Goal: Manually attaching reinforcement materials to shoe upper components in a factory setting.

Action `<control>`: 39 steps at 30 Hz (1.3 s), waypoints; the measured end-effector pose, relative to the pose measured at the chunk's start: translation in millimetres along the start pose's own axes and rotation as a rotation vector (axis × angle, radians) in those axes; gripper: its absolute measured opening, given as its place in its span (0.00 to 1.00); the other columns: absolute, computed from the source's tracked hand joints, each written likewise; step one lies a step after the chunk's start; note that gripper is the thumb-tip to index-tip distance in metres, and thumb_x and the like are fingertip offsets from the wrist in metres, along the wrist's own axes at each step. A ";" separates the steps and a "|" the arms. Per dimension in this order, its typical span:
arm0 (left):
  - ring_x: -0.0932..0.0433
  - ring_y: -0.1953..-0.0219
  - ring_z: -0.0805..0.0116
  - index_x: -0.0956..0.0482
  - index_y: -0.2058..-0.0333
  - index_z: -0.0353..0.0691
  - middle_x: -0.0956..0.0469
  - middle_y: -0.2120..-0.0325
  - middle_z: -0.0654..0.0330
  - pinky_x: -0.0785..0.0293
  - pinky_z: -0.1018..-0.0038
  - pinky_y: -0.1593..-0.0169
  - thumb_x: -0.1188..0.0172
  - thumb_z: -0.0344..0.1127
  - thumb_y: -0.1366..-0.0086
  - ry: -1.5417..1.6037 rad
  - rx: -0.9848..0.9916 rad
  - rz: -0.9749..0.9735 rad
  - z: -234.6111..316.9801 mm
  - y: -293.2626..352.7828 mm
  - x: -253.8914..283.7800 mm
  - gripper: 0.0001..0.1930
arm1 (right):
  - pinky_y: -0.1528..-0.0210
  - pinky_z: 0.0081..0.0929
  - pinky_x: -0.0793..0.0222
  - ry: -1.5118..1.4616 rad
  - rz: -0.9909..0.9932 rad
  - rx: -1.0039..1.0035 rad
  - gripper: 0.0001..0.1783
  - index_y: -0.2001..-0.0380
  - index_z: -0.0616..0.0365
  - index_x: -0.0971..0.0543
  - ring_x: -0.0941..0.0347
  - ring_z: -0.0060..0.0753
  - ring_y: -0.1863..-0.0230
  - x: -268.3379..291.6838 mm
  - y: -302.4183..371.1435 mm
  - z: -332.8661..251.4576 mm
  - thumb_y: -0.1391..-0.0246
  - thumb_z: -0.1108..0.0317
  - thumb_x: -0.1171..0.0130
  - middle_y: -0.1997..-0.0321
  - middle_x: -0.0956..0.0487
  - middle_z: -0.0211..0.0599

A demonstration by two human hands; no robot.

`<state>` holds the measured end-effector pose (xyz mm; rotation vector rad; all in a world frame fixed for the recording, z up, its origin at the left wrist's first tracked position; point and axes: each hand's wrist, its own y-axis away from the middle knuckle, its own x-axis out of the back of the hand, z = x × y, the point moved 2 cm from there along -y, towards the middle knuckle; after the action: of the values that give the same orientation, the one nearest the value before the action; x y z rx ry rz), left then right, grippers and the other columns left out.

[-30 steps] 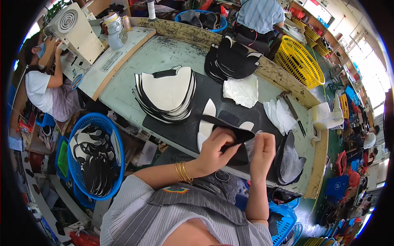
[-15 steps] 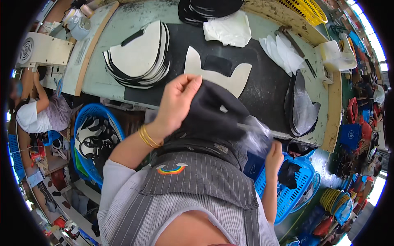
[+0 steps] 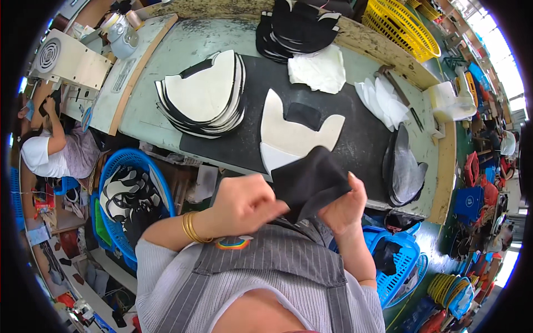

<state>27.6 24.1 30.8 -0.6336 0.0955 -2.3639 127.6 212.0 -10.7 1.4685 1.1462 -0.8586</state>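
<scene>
A piece of black fabric (image 3: 311, 180) hangs in front of me at the table's front edge. My right hand (image 3: 345, 206) grips its right side, thumb on top and fingers beneath. My left hand (image 3: 250, 205) is curled closed at the fabric's left edge, slightly blurred; whatever it pinches is hidden. Just beyond the fabric lies a cream U-shaped piece (image 3: 302, 133) on the black mat (image 3: 255, 77), with a white edge piece (image 3: 277, 158) showing at its near left. A small black patch (image 3: 303, 115) sits in the notch of the U.
Left on the table is a stack of cream and black pieces (image 3: 202, 91). Farther back are black pieces (image 3: 294, 30) and a white sheet (image 3: 317, 67). Translucent film pieces (image 3: 383, 102) and a dark film-covered stack (image 3: 404, 172) lie right. Blue baskets (image 3: 158, 172) flank me; a co-worker (image 3: 55, 150) sits left.
The clear film beside my right hand is gone from there, and that hand has come up onto the fabric. My left hand has moved down toward me. The cream piece now shows more fully.
</scene>
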 end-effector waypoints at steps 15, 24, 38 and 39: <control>0.27 0.62 0.80 0.27 0.54 0.33 0.23 0.63 0.65 0.29 0.82 0.55 0.43 0.30 0.36 0.709 0.375 0.287 -107.9 -76.0 -5.4 0.13 | 0.53 0.24 0.30 0.619 0.473 0.318 0.13 0.56 0.66 0.26 0.25 0.29 0.57 26.2 -63.1 -22.9 0.46 0.76 0.46 0.57 0.22 0.37; 0.32 0.77 0.83 0.27 0.53 0.32 0.23 0.67 0.60 0.33 0.82 0.74 0.40 0.26 0.40 0.173 0.284 0.377 -136.7 -78.5 -8.9 0.16 | 0.55 0.19 0.32 1.429 0.500 0.491 0.13 0.55 0.65 0.27 0.29 0.20 0.59 57.1 -79.5 -28.9 0.44 0.75 0.44 0.60 0.23 0.32; 0.38 0.81 0.87 0.27 0.50 0.35 0.26 0.66 0.63 0.38 0.87 0.77 0.37 0.24 0.43 -0.098 0.333 0.315 -138.4 -82.4 -6.0 0.20 | 0.71 0.20 0.32 1.486 0.537 0.588 0.11 0.63 0.66 0.26 0.28 0.19 0.72 57.7 -86.2 -31.9 0.47 0.71 0.41 0.73 0.21 0.39; 0.38 0.81 0.87 0.27 0.50 0.35 0.26 0.66 0.63 0.38 0.87 0.77 0.37 0.24 0.43 -0.098 0.328 0.314 -137.7 -82.7 -6.2 0.20 | 0.72 0.21 0.33 1.513 0.548 0.578 0.11 0.63 0.66 0.26 0.28 0.19 0.74 56.7 -86.8 -32.5 0.47 0.70 0.41 0.74 0.21 0.41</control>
<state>-82.2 77.8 -73.6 -0.5292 -0.2176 -1.9840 59.0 256.4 -82.4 2.8801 1.3635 0.5742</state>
